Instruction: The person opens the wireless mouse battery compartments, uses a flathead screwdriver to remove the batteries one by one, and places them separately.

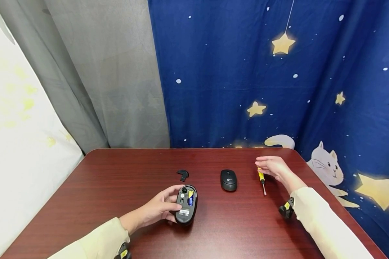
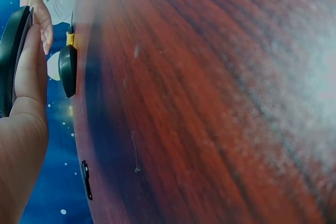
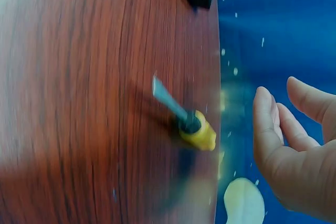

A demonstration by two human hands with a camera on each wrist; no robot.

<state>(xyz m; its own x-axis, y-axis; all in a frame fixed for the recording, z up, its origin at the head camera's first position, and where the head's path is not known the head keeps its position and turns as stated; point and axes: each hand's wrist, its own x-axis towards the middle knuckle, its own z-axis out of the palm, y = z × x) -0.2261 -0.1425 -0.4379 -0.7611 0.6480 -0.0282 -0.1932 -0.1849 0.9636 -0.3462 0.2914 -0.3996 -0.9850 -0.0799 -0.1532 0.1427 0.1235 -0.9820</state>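
My left hand [image 1: 162, 205] grips a black computer mouse [image 1: 185, 212] by its side, underside turned up. A blue and yellow battery [image 1: 190, 198] shows in its uncovered compartment. Beyond it on the table lies a small black battery cover [image 1: 182, 174]. My right hand [image 1: 273, 167] is over the far right part of the table, beside a screwdriver [image 1: 262, 180] with a yellow handle. In the right wrist view the fingers [image 3: 265, 124] are loosely bent and apart from the screwdriver [image 3: 198, 132], whose flat metal tip points back towards the near side.
A second black mouse [image 1: 228, 180] sits right side up on the dark red wooden table [image 1: 123, 172], between the two hands. Grey and blue starry curtains [image 1: 220, 72] hang behind the table's far edge.
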